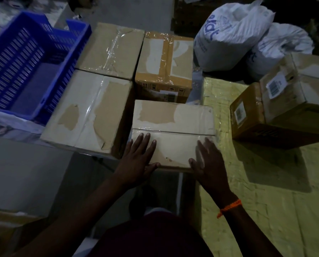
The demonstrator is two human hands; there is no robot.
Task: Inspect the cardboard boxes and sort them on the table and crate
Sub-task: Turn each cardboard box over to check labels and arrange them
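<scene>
A pale taped cardboard box (173,125) lies in front of me at the table's left edge. My left hand (138,160) rests flat on its near left corner, thumb hooked over the front edge. My right hand (208,160) lies flat on its near right corner, thumb on the front edge too. A larger torn-label box (88,112) sits beside it on the left. Behind stand a taped box (110,49) and a brown box (164,67). A blue slatted crate (30,65) is at the far left, with nothing visible in it.
Two stacked boxes with barcode labels (282,106) sit on the yellow-covered table (266,201) at the right. Two white plastic sacks (234,32) lie behind them. Grey floor shows at the lower left. The scene is dim.
</scene>
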